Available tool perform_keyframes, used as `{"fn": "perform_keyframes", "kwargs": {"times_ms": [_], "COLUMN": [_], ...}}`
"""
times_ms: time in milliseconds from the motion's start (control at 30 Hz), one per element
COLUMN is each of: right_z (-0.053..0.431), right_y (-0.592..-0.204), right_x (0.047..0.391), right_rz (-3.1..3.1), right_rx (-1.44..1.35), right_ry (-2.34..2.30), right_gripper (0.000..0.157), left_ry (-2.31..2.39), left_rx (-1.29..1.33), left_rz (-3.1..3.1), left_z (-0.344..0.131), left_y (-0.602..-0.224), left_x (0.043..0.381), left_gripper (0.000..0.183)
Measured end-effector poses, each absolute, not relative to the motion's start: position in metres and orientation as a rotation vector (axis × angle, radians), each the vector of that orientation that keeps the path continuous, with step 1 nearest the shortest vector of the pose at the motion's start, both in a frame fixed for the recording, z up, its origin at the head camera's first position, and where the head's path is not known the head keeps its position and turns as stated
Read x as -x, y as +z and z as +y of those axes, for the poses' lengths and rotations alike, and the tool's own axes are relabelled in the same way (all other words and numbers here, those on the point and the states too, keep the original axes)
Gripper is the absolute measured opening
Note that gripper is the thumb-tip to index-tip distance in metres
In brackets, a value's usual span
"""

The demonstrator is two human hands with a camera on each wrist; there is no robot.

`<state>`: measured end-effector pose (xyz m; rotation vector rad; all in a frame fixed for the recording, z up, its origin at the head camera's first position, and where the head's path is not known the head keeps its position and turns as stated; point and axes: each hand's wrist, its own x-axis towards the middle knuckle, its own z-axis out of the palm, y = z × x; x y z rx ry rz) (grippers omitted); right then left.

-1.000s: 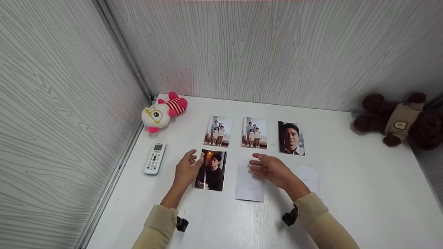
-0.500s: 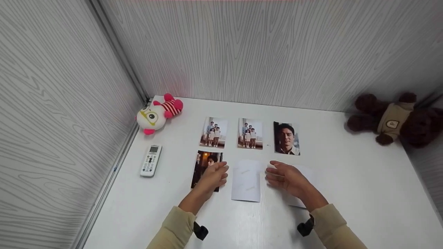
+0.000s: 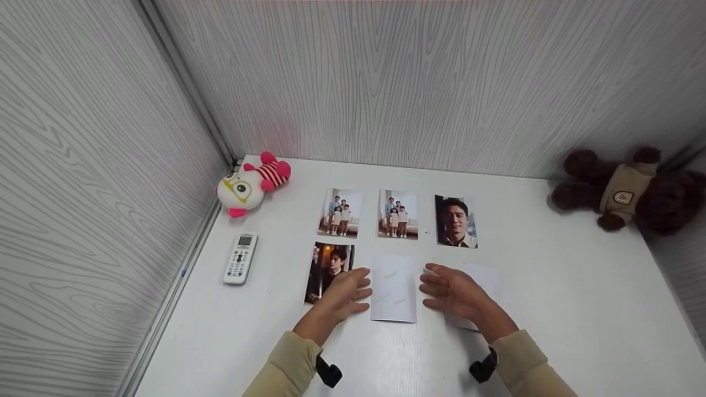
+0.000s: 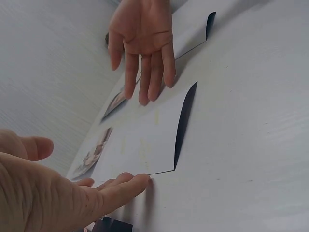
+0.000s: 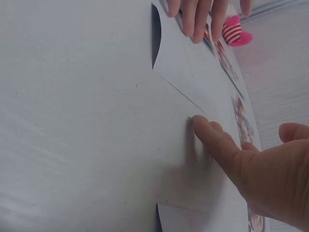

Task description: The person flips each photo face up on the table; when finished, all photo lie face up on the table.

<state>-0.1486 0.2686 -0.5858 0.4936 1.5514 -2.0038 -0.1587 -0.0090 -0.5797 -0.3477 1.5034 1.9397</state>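
Observation:
Between my two hands a photo card lies face down, its white back [image 3: 393,289] up and its near edge bowed off the table. My left hand [image 3: 345,295] is at its left side, fingers extended, and covers part of a photo of a person in dark clothes [image 3: 333,262]. On the other side my right hand [image 3: 452,292] has its fingers spread toward the card's right edge. It partly hides a second face-down card [image 3: 485,275]. In the left wrist view, the left fingertips [image 4: 140,181] are close to the card's edge; whether they touch it I cannot tell.
Behind lie two matching family photos [image 3: 340,213] and a portrait photo [image 3: 456,221] in a row. A white remote control [image 3: 241,259] and a pink-and-white plush toy [image 3: 251,184] are at the left. A brown teddy bear [image 3: 629,190] lies at the far right.
My left hand has moved right, from the dark photo's left edge to the middle card. My right hand has drawn back right, off that card to its right side. The view has shifted slightly.

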Motion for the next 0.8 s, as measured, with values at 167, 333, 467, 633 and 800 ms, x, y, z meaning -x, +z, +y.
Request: {"fn": "perform_keyframes", "kwargs": {"times_ms": [167, 333, 467, 633, 800], "right_z": [0.265, 0.263, 0.263, 0.263, 0.262], "right_y": [-0.587, -0.589, -0.59, -0.59, -0.591], "right_x": [0.148, 0.148, 0.147, 0.146, 0.146], "right_rz": [1.567, 1.549, 1.501, 1.499, 1.541], "right_rx": [-0.527, -0.543, -0.546, -0.574, -0.584], "right_ry": [-1.996, -2.003, -2.028, -2.04, -2.042], "right_gripper": [0.055, 0.053, 0.053, 0.053, 0.051], "left_ry": [1.937, 1.937, 1.938, 1.899, 1.923], "left_rx": [0.403, 0.418, 0.41, 0.363, 0.349], "left_rz": [1.495, 1.492, 1.516, 1.576, 1.553], "left_z": [-0.005, -0.001, 0.003, 0.008, 0.016], "left_y": [-0.584, -0.589, -0.591, -0.592, -0.59], "left_x": [0.159, 0.157, 0.155, 0.156, 0.159], "left_gripper": [0.062, 0.062, 0.061, 0.054, 0.051]}}
